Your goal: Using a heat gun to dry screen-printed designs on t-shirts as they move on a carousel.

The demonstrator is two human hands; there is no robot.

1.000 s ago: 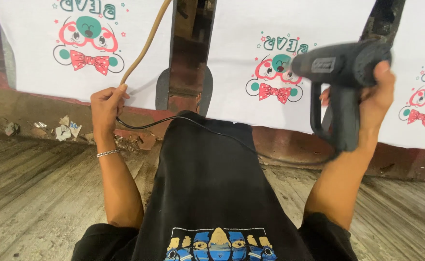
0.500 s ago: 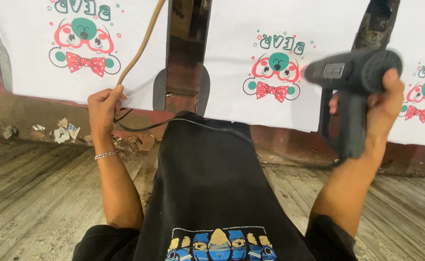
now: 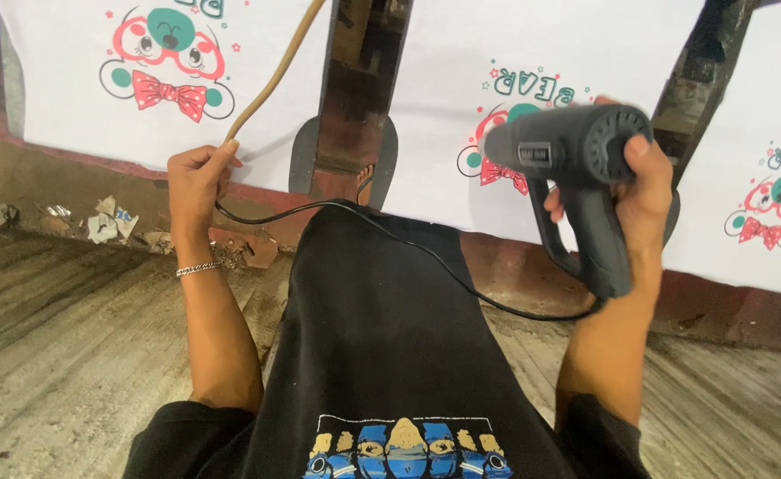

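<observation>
Right hand [image 3: 643,191] closes its grip on a dark heat gun [image 3: 572,164], nozzle aimed at a printed white shirt [image 3: 532,106] on the far surface; left hand [image 3: 197,177] pinches the black cord [image 3: 390,239] aside, clear.

A worn wooden plank floor [image 3: 62,355] with grey, scuffed boards runs below a low reddish-brown ledge [image 3: 515,266]. Scraps of crumpled paper [image 3: 106,222] lie along the base of that ledge at the left. Dark upright posts [image 3: 355,89] stand between white printed sheets [image 3: 586,53] stretched flat on boards.
</observation>
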